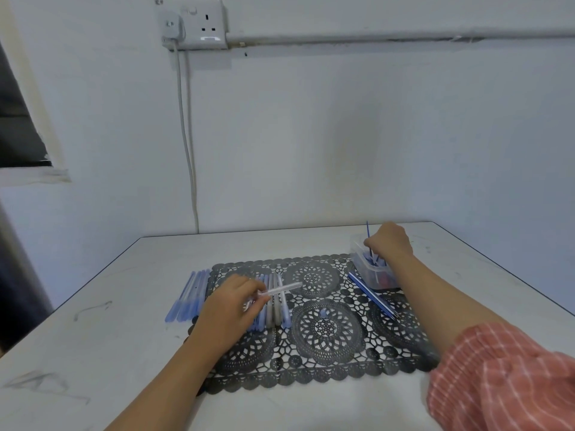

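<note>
2 hands are busy: the left hand (230, 303) grasps a clear pen barrel (283, 289) at 9 o'clock on the lace mat (326, 362); the right hand (390, 241) pinches a blue refill (367, 229) over the plastic box (381, 276) at 2 o'clock.

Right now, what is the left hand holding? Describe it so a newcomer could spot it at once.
On the white table lies a black lacy mat, with a row of pens on its left part. Over that row the left hand pinches a clear pen barrel: it alone lies crosswise to the others, held in fingers rather than lying on the mat.
</note>
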`<state>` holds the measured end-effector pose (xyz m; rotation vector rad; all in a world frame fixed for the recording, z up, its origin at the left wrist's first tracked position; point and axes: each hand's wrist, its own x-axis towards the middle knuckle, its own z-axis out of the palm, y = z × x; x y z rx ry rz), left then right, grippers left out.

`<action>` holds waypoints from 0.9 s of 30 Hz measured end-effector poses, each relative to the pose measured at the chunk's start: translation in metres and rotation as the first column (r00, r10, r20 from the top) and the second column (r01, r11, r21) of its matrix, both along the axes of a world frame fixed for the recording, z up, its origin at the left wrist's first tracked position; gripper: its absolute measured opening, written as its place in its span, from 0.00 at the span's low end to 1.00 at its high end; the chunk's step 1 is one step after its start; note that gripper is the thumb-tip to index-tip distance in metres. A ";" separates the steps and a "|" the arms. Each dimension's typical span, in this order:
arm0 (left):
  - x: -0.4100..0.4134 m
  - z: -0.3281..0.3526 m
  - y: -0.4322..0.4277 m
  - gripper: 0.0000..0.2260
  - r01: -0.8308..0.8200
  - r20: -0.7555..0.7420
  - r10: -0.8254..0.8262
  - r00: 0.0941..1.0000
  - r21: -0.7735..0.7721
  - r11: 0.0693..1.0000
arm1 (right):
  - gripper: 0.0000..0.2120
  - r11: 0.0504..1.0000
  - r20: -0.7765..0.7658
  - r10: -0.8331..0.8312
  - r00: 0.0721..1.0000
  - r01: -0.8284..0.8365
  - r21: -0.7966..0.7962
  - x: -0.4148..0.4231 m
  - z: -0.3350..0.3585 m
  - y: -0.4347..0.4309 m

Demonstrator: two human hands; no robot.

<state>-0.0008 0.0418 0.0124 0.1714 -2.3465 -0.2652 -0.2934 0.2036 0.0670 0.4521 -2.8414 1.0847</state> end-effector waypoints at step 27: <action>0.010 0.006 0.018 0.08 -0.031 -0.069 0.032 0.997 0.008 0.999 | 0.13 0.744 -0.014 0.441 0.898 -0.374 -0.553 0.150 -0.010 0.020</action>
